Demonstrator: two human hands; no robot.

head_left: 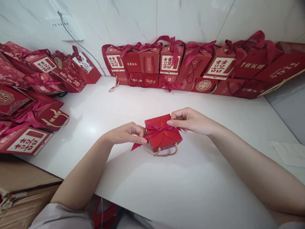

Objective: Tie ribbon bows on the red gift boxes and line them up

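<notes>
L hand [128, 133] & R hand [189, 121] each grip pink ribbon [159, 128] tied on red box [156, 141], mid-frame, white bench [186, 187].

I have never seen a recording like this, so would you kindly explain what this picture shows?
There is no robot here: these are a person's bare hands, seen by one camera worn on the head, looking forward and down. On the white table sits a small red box with a rope handle. The left hand pinches a tail of its ribbon; the right hand is at the other side, its exact grip unclear. More red boxes stand behind and at the left.
</notes>
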